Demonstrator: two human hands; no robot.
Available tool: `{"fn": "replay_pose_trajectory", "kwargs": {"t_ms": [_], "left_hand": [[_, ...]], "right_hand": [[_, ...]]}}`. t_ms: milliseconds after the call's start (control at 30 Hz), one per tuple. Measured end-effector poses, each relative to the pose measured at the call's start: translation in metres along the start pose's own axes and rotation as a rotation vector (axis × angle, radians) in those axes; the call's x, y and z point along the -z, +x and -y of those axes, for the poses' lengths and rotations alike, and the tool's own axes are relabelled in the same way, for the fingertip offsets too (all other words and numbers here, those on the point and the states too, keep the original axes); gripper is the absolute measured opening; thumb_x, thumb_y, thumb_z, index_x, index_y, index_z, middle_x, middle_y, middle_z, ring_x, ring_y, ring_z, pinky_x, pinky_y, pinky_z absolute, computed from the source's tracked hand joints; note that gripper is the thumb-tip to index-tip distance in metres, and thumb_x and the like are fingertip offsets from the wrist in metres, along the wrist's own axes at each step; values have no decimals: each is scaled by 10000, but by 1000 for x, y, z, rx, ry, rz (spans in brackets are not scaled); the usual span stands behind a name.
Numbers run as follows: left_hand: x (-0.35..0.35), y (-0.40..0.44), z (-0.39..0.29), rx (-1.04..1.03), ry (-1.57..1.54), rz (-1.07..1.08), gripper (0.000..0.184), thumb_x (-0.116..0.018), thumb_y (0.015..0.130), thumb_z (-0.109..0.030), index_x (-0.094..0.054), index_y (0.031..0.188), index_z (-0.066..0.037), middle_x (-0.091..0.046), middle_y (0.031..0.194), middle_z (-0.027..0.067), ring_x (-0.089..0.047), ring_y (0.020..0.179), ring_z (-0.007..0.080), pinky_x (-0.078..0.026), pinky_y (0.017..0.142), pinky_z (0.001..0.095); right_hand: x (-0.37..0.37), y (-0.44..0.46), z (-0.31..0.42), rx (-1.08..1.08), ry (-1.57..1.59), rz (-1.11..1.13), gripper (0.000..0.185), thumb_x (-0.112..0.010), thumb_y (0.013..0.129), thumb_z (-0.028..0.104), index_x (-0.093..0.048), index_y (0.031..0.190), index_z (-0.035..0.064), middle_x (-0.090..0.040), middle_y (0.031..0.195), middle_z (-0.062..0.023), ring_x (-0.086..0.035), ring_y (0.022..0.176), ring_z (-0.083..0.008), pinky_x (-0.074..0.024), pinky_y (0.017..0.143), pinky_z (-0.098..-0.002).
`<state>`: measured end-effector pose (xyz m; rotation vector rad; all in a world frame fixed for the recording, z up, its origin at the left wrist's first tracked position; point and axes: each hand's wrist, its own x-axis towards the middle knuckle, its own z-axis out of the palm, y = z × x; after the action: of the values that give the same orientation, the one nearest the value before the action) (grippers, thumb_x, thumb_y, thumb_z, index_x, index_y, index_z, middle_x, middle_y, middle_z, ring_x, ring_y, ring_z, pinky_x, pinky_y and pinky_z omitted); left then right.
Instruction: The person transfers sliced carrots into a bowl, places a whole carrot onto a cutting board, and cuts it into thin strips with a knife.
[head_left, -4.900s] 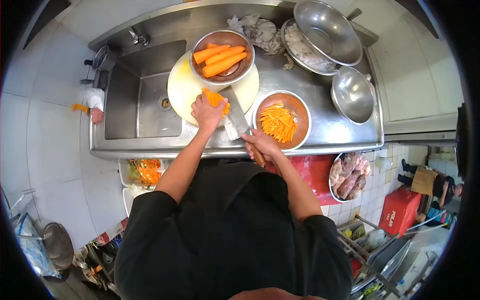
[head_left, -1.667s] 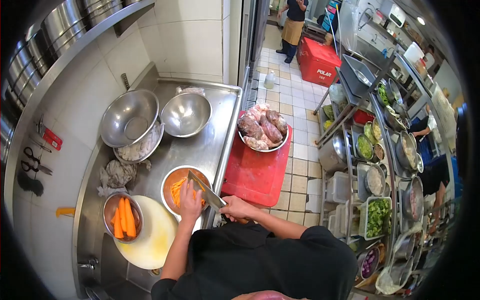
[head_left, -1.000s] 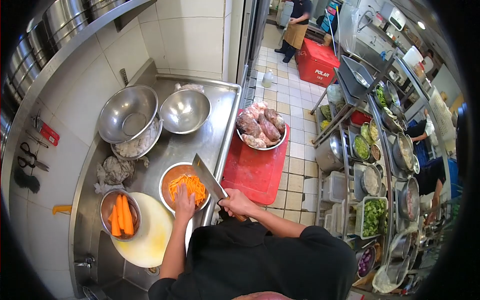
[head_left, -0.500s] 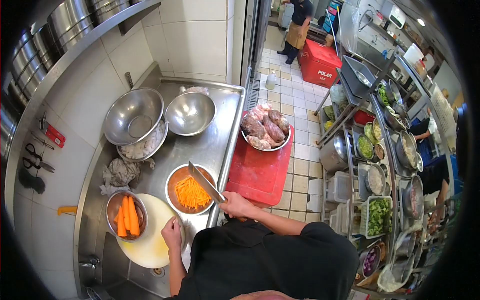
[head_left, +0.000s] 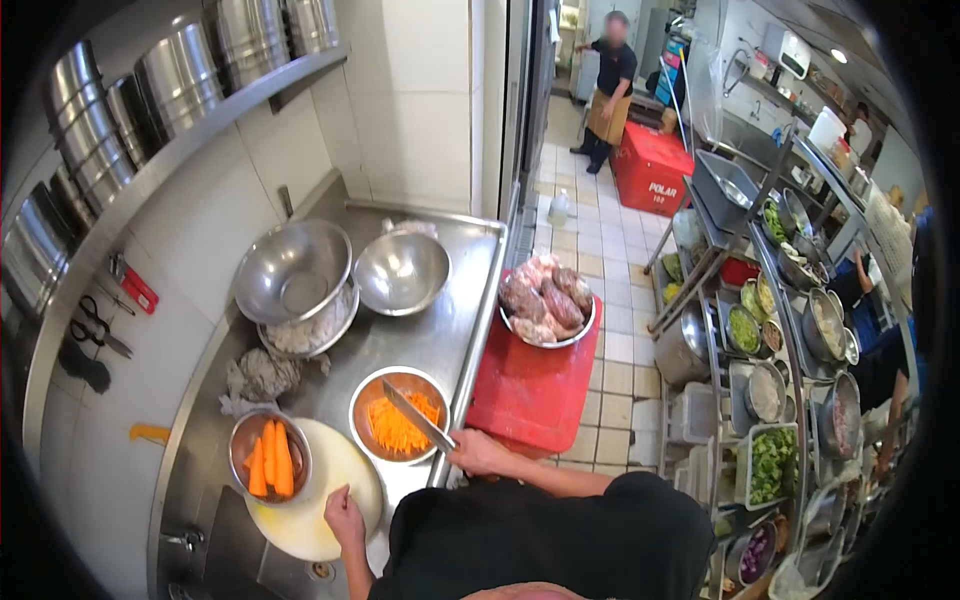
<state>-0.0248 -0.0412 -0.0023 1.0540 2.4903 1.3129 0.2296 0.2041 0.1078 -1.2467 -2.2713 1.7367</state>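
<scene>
The right hand (head_left: pixel 478 453) is closed round a cleaver (head_left: pixel 419 418), blade slanting over carrot strips (head_left: pixel 390 431). The left hand (head_left: pixel 345 517) is curled, contents unclear.

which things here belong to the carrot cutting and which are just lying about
Likely the job's: steel-bladed cleaver in the right hand; round white cutting board near the left hand; long orange carrots; thin orange carrot strips in a round metal bowl.

Probably just lying about: pink and brown meat pieces; red boxy POLAR cooler; dark-handled metal scissors.
</scene>
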Motion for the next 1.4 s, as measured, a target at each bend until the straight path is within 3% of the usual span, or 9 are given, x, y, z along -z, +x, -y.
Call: {"fn": "replay_pose_trajectory", "kwargs": {"t_ms": [300, 400, 500, 700, 800, 900, 1000, 1233, 1400], "left_hand": [[73, 1, 68, 185, 183, -327, 268, -626, 900, 1, -710, 1146, 71, -710, 1108, 233, -670, 1049, 396, -504, 984, 443], [93, -3, 92, 341, 551, -453, 527, -707, 934, -164, -570, 1412, 11, -604, 1373, 212, -541, 1290, 396, -446, 1072, 487], [95, 0, 74, 730, 647, -234, 735, -738, 913, -268, -444, 1522, 19, -513, 1489, 235, -424, 1412, 437, -402, 1128, 552], [147, 3, 99, 863, 667, -223, 769, -755, 928, -348, -435, 1555, -38, -480, 1543, 210, -532, 1356, 370, -456, 1106, 514], [155, -3, 264, 697, 407, -417, 581, -692, 983, -324, -528, 1450, -21, -606, 1369, 190, -654, 1139, 317, -548, 925, 487], [168, 5, 199, 968, -240, -111, 382, -632, 1022, -279, -596, 1282, -1, -664, 1148, 154, -672, 929, 268, -558, 726, 456], [169, 11, 196, 977, -158, -44, 370, -591, 1047, -201, -610, 1363, -8, -693, 1197, 153, -697, 1048, 298, -588, 803, 488], [158, -7, 187, 929, -286, -74, 298, -588, 1036, -208, -666, 1234, 0, -713, 999, 128, -689, 757, 246, -534, 594, 398], [150, -34, 192, 833, -141, -30, 299, -615, 1026, -221, -696, 1104, 56, -712, 910, 126, -673, 720, 209, -523, 569, 385]], "right_hand": [[-3, -2, 2, 35, 1, 28, 235, -635, 938, 209, -630, 1044, -2, -630, 657, -79, -632, 543, -176, -521, 512, -383], [-7, -2, -3, 17, 12, 41, 288, -628, 886, 211, -643, 1045, -28, -670, 714, -156, -705, 634, -251, -560, 628, -436], [-9, -2, -7, 12, 9, 57, 288, -622, 886, 196, -649, 1070, -23, -672, 721, -158, -700, 625, -236, -567, 634, -428], [-12, 5, -15, 44, 18, 76, 319, -593, 893, 178, -638, 1142, -15, -668, 683, -148, -689, 585, -243, -564, 597, -422], [-12, 5, -21, 69, 42, 69, 304, -589, 894, 171, -624, 1120, -29, -657, 660, -145, -682, 575, -242, -557, 576, -421], [-9, 3, -19, 62, 52, 60, 272, -594, 895, 174, -623, 1073, -29, -657, 658, -144, -683, 575, -245, -560, 575, -421], [-9, 2, -22, 40, 37, 56, 270, -607, 890, 174, -630, 1070, -26, -663, 669, -146, -687, 577, -247, -563, 574, -419], [-15, 9, -20, 100, -18, 111, 273, -613, 912, 193, -626, 1067, -31, -671, 689, -151, -688, 568, -241, -567, 573, -434], [-25, 22, -16, 111, -110, 176, 447, -607, 935, 179, -606, 1357, 31, -611, 624, -78, -614, 537, -156, -518, 524, -353]]}}
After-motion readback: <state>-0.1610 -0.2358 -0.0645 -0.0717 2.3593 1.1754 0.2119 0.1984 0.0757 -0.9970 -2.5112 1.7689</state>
